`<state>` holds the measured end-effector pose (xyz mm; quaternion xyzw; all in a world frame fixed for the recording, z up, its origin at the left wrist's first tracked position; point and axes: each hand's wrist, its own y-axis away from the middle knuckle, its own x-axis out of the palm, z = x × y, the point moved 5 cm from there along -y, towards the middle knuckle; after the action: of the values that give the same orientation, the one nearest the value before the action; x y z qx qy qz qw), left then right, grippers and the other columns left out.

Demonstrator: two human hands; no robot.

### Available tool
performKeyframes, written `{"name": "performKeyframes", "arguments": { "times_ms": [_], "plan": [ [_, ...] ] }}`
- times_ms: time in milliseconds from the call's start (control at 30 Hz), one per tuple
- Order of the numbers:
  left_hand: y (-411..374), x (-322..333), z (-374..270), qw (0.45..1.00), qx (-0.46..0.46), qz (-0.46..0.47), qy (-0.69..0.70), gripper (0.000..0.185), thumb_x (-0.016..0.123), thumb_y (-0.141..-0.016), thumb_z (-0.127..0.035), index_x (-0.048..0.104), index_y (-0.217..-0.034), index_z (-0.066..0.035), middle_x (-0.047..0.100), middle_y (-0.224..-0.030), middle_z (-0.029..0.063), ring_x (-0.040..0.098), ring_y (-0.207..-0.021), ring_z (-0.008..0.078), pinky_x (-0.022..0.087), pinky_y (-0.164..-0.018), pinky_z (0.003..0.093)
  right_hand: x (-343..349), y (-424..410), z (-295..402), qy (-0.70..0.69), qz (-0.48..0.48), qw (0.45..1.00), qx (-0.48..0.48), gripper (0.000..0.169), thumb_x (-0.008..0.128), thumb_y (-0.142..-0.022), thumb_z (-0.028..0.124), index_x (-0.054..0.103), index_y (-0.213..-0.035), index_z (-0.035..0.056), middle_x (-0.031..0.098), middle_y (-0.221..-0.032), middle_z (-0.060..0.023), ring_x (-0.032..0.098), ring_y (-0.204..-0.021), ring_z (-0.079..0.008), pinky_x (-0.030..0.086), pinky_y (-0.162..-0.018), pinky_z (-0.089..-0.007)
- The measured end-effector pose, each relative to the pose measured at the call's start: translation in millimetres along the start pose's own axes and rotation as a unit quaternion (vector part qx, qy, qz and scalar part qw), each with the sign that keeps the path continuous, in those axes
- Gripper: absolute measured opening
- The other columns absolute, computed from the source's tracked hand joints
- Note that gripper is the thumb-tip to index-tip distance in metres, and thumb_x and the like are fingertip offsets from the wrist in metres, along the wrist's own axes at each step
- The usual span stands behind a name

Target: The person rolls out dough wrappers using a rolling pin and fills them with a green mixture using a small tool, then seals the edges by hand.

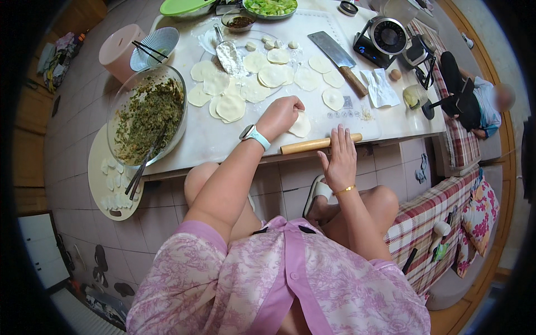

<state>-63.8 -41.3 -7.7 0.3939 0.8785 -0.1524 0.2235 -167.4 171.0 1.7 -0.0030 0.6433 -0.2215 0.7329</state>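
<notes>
My left hand point(281, 115), with a watch on a pale band at the wrist, pinches the upper edge of a small round dough wrapper point(300, 125) on the white mat. My right hand point(341, 161) lies flat across the wooden rolling pin point(303, 146) near its right end, fingers stretched out. The pin lies along the table's front edge, just below the wrapper. Several rolled dough wrappers point(230, 107) overlap on the floured mat beyond my left hand. One wrapper point(333, 99) lies apart to the right. Small dough pieces point(268, 42) sit farther back.
At left stand a glass bowl of green filling point(144, 121) with chopsticks, and a tray of dumplings point(113, 211). A flour scoop point(228, 56) and cleaver point(333, 48) lie farther back. An egg point(395, 75) and small fan point(387, 37) are at right. A person point(473, 100) sits beyond.
</notes>
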Motion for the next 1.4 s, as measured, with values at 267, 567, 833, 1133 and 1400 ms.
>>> {"name": "performKeyframes", "arguments": {
  "times_ms": [267,567,833,1133,1400],
  "plan": [
    [0,7,-27,0.997,-0.011,0.058,-0.045,0.02,0.065,-0.089,-0.015,0.072,-0.102,-0.001,0.073,-0.092,0.0195,0.072,-0.088,0.033,0.055,-0.079,0.0394,29,-71,-11,0.014,-0.005,0.999,0.035,0.069,0.064,-0.095,0.041,0.048,-0.147,0.0001,0.041,-0.158,-0.0209,0.037,-0.146,-0.0397,0.03,-0.12,-0.0484],
    [1,-3,-8,0.999,-0.002,0.022,-0.041,0.02,0.066,-0.088,-0.017,0.072,-0.099,-0.001,0.073,-0.095,0.0202,0.071,-0.09,0.0349,0.055,-0.082,0.0413,5,-15,4,-0.004,-0.01,1.0,-0.006,0.069,0.067,-0.094,0.036,0.046,-0.148,-0.0008,0.041,-0.158,-0.0218,0.036,-0.147,-0.0412,0.029,-0.12,-0.0494],
    [1,4,-1,1.0,-0.003,-0.003,0.005,0.021,0.067,-0.086,-0.017,0.071,-0.099,-0.001,0.072,-0.091,0.0207,0.069,-0.087,0.037,0.054,-0.08,0.0433,17,-34,4,0.012,-0.007,1.0,0.007,0.068,0.066,-0.094,0.038,0.048,-0.146,-0.0017,0.044,-0.156,-0.0235,0.039,-0.145,-0.0404,0.031,-0.119,-0.0484],
    [5,-5,-10,0.999,0.01,-0.004,-0.048,0.023,0.068,-0.091,-0.022,0.07,-0.102,-0.002,0.071,-0.094,0.0211,0.068,-0.087,0.0383,0.054,-0.078,0.0433,36,-80,6,0.006,-0.03,1.0,-0.007,0.065,0.062,-0.095,0.041,0.052,-0.142,-0.002,0.047,-0.152,-0.0234,0.041,-0.144,-0.0404,0.032,-0.118,-0.0498],
    [2,8,-16,0.997,0.054,-0.001,-0.058,0.03,0.069,-0.091,-0.024,0.069,-0.107,0.001,0.072,-0.098,0.0229,0.069,-0.092,0.0404,0.054,-0.081,0.0437,34,-93,-2,0.004,-0.048,0.999,-0.004,0.063,0.064,-0.095,0.041,0.054,-0.141,-0.0008,0.047,-0.153,-0.0219,0.042,-0.142,-0.0411,0.035,-0.114,-0.0493]
  ]
}}
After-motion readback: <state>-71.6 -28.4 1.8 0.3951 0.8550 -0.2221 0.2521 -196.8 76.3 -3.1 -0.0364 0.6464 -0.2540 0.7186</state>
